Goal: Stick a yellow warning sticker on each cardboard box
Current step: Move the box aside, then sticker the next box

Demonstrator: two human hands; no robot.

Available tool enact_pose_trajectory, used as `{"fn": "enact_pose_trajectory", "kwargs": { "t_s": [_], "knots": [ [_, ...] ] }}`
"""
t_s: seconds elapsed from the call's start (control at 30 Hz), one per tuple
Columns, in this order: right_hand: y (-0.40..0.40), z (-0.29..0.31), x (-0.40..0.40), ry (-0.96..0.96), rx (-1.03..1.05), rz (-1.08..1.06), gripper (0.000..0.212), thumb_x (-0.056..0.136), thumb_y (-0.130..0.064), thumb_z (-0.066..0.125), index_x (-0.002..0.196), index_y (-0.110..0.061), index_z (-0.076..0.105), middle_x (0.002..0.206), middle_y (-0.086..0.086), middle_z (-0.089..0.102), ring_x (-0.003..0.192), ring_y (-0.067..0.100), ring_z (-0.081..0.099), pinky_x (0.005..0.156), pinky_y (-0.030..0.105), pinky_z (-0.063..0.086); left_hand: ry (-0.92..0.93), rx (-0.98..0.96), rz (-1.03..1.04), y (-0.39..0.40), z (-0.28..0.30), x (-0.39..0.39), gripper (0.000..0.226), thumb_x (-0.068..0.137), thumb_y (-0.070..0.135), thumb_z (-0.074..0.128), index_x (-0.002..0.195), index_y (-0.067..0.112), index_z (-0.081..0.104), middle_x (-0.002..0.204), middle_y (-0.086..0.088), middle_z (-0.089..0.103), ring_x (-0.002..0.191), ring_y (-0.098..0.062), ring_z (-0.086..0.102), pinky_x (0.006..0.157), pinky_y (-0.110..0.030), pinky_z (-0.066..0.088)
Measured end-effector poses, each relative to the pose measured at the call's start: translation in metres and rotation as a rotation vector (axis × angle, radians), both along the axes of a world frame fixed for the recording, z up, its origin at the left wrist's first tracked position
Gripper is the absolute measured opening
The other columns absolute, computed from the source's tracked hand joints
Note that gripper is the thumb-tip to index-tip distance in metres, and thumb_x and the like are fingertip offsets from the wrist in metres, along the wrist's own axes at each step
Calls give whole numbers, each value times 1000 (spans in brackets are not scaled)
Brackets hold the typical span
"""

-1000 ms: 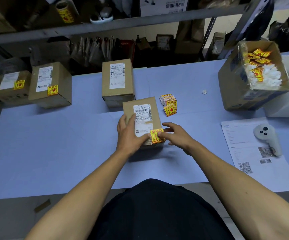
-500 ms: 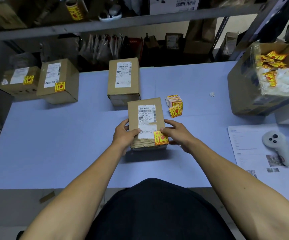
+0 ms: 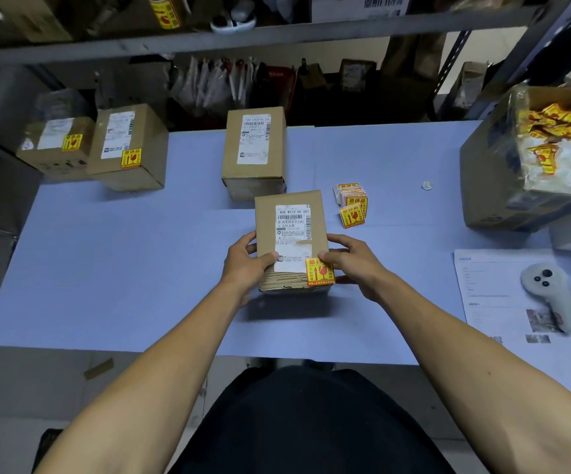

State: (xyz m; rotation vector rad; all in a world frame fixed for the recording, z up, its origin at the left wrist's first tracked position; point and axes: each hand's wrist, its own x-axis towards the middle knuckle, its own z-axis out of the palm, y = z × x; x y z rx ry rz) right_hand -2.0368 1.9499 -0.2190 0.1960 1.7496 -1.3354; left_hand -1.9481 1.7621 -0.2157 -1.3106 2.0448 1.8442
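A small cardboard box (image 3: 290, 213) with a white shipping label lies in the middle of the blue table. A yellow warning sticker (image 3: 320, 272) is on its near right corner. My left hand (image 3: 248, 263) grips the box's left side, thumb on the label. My right hand (image 3: 352, 260) grips its right side, thumb beside the sticker. Another box (image 3: 255, 152) without a yellow sticker stands just behind. Two boxes (image 3: 128, 147) (image 3: 56, 148) at the far left carry yellow stickers. A stack of loose yellow stickers (image 3: 352, 203) lies right of the held box.
A large open carton (image 3: 489, 165) with sticker backings and scraps stands at the right. A printed sheet (image 3: 502, 302) with a white controller (image 3: 549, 292) lies at the near right. A shelf (image 3: 243, 35) overhangs the table's far edge.
My hands went from pressing the sticker on the box top to gripping the box by both sides. The view has shifted slightly.
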Motion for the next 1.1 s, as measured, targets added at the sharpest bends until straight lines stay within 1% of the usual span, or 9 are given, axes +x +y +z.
{"fn": "enact_pose_trajectory", "kwargs": {
  "t_s": [0.2,0.33,0.57,0.7,0.77,0.83,0.93,1.03,1.1],
  "knots": [
    [-12,12,15,56,1,27,53,94,-13,63,141,-28,45,104,0,73,96,17,70,86,44,56,29,-5,4,-13,9,15,57,80,5,76,131,22,55,119,-4,65,110,-21,63,93,-46,55],
    [-28,21,29,93,-10,23,54,93,-11,62,142,-27,47,104,2,74,94,17,71,80,40,57,58,8,6,-30,13,29,58,80,5,76,131,21,54,123,-4,64,110,-21,63,93,-45,55],
    [-72,34,67,127,-2,30,53,93,-10,62,142,-25,46,106,4,72,93,17,71,75,37,57,95,19,18,-72,21,68,60,81,5,75,135,20,52,126,-4,62,112,-22,61,94,-45,54],
    [-107,43,92,133,-5,52,53,94,-10,62,142,-26,45,107,4,72,92,16,70,74,37,56,119,17,27,-105,27,96,58,82,5,74,134,19,52,122,-3,62,110,-21,61,95,-45,54],
    [-126,47,104,137,-12,55,52,95,-11,62,141,-27,45,104,3,72,91,15,70,70,35,56,131,14,32,-124,32,108,59,82,4,74,135,18,52,119,-2,62,108,-21,61,95,-44,54],
    [-145,51,114,141,-17,59,52,95,-11,61,142,-27,45,106,4,72,92,15,70,68,33,55,144,14,35,-143,35,118,59,81,3,74,134,18,53,119,-4,63,108,-21,62,94,-44,54],
    [-172,56,124,148,-23,62,53,95,-11,62,143,-26,45,109,5,71,94,16,70,67,33,56,149,6,36,-171,39,130,61,80,5,76,134,19,53,121,-4,63,109,-21,62,95,-45,54],
    [-195,58,131,162,-22,65,55,94,-11,62,144,-25,44,110,6,71,96,17,70,72,35,57,150,-4,30,-196,42,137,61,80,6,76,135,20,52,116,-2,63,107,-20,62,94,-44,55],
    [-210,61,133,168,-24,62,55,95,-11,61,144,-25,44,111,7,71,96,17,70,71,34,56,159,-4,24,-210,45,138,60,81,6,75,135,20,53,113,-1,62,106,-20,62,94,-44,55]
  ]
}}
